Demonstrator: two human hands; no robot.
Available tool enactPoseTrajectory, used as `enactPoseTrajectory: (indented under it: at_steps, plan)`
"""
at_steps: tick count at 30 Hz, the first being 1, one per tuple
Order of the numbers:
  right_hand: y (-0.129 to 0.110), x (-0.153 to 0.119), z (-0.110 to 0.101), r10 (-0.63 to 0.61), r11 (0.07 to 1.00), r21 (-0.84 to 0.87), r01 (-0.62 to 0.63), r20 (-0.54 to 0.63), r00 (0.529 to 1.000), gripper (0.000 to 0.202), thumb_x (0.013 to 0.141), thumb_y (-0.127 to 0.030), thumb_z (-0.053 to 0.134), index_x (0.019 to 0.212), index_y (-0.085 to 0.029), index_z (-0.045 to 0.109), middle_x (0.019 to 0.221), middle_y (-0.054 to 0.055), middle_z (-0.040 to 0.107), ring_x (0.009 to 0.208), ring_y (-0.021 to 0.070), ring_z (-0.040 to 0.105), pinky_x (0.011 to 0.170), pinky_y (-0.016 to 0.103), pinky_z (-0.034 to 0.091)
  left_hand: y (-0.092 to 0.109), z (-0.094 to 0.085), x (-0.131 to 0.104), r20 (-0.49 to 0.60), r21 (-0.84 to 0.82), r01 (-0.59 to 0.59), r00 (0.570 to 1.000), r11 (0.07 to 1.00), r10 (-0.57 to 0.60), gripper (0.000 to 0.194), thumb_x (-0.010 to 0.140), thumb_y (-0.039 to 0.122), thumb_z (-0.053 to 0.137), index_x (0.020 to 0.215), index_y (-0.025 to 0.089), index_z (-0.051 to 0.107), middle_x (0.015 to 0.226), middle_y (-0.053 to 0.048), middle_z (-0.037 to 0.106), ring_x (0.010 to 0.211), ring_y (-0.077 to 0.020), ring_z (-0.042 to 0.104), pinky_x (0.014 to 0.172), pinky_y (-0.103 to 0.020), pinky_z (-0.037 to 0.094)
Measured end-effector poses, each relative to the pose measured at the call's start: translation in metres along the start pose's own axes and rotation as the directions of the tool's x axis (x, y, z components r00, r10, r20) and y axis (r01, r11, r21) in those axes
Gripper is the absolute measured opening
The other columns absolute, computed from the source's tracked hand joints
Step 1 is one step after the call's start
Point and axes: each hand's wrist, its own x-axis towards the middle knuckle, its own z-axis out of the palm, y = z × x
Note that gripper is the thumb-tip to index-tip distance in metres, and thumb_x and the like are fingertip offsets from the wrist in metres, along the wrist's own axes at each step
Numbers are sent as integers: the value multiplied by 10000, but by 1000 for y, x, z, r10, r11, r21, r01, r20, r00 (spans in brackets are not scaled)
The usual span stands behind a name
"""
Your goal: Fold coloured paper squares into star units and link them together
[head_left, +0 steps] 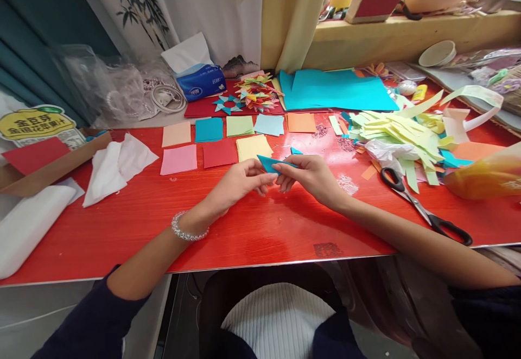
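Both hands hold a folded piece of blue paper [266, 164] just above the red table [244, 228]. My left hand [240, 183] pinches its left part between thumb and fingers. At the right end, my right hand [312, 178] has its thumb pressed on the same paper. A small blue point [296, 151] shows behind the right hand; whether it belongs to the held piece I cannot tell. Just beyond lie stacks of square paper: yellow [253, 147], red [220, 154] and pink [178, 160] in front, with peach, teal, green, light blue and orange [301, 123] behind.
Scissors [419, 207] lie on the right, beside a heap of pale green paper strips [391, 131]. Large blue sheets [337, 92], folded paper stars [256, 95] and a tissue pack [199, 79] sit at the back. Crumpled tissue [116, 169] and a cardboard box [61, 163] are left.
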Motion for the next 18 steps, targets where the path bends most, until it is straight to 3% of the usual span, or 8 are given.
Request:
enactPoseTrajectory:
  at_steps: [2, 5, 9, 18]
  plan:
    - [-1, -1, 1, -1, 1000, 14, 2, -28, 1000, 290, 825, -369, 654, 663, -132, 612, 594, 23, 654, 511, 100, 635, 525, 211, 542, -2, 3, -2, 44, 62, -14, 999, 998, 11, 259, 772, 363, 683, 845, 128, 602, 763, -13, 632, 595, -90, 588, 590, -236, 479]
    - [0, -2, 3, 11, 999, 38, -9, -52, 999, 293, 803, -381, 678, 668, -129, 614, 592, 30, 662, 509, 107, 638, 522, 216, 544, -4, 7, -4, 14, 128, -25, 1000, 991, 24, 299, 788, 408, 659, 717, 133, 568, 677, 0, 605, 560, -88, 575, 572, -233, 460]
    - [3, -5, 6, 16, 998, 56, -13, -58, 998, 296, 810, -386, 665, 669, -130, 618, 573, 25, 649, 504, 109, 635, 509, 219, 535, -6, 9, -5, -27, 150, -20, 999, 988, 25, 302, 789, 431, 652, 760, 137, 589, 683, 6, 603, 542, -82, 565, 549, -230, 455]
    - [2, -6, 9, 28, 997, 78, -24, -44, 999, 312, 819, -415, 645, 683, -137, 612, 589, 28, 651, 489, 109, 621, 477, 225, 519, -7, 9, -4, -62, -21, -38, 997, 999, 37, 298, 785, 378, 670, 643, 131, 583, 600, -6, 613, 457, -66, 523, 461, -207, 430]
